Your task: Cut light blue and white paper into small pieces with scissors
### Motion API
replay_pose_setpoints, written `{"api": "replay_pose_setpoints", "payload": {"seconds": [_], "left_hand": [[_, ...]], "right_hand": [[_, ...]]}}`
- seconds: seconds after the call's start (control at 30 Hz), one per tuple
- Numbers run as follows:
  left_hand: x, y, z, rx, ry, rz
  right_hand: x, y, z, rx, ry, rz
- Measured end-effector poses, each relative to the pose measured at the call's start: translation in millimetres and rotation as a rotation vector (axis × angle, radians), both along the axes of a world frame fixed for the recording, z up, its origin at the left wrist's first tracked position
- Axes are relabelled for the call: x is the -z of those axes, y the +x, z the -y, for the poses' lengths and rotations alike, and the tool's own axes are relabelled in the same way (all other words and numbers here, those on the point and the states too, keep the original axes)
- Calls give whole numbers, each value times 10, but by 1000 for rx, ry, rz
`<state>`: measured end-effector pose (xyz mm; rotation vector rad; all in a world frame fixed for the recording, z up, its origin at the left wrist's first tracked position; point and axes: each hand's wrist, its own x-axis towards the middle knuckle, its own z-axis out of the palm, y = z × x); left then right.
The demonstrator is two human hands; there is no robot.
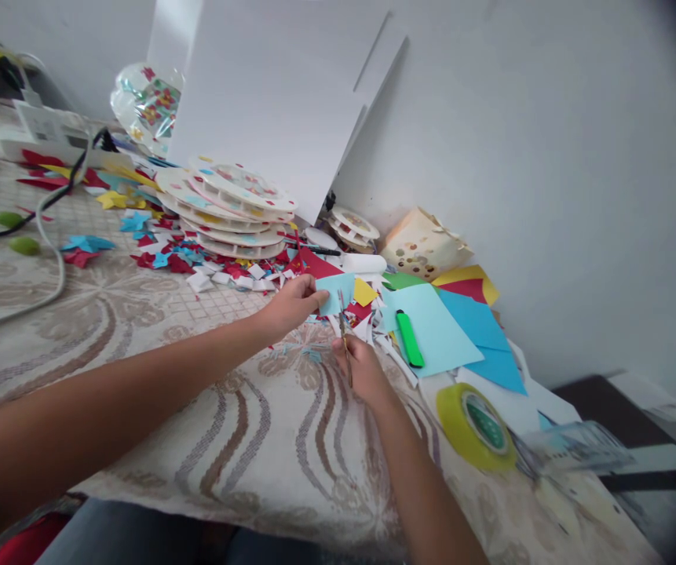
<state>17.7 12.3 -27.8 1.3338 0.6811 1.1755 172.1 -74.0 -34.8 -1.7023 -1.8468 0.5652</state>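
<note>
Two bare hands work over a cloth-covered worktop [279,439]. The left hand [295,306], its grip pinching, holds one light-blue paper piece [330,293] by its left side, between both hands. The right hand [364,369] has its grip wrapped around one pair of scissors [345,342]; their long axis runs away from the person, tips pointing forward and overlapping the paper. To the right lie one green tool [410,339] with a black end and one yellow tape roll [453,428], its green label too small to read. Two green ovals [24,246] lie far left.
</note>
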Motion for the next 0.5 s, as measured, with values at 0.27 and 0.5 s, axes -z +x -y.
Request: {"api": "replay_pose_setpoints", "payload": {"seconds": [0.27, 0.5], "left_hand": [[-1, -9, -1, -16, 18, -58], [13, -8, -22, -47, 58, -94]], "right_hand": [[0, -2, 0, -6, 11, 24], [-22, -2, 15, -26, 31, 52]]}}
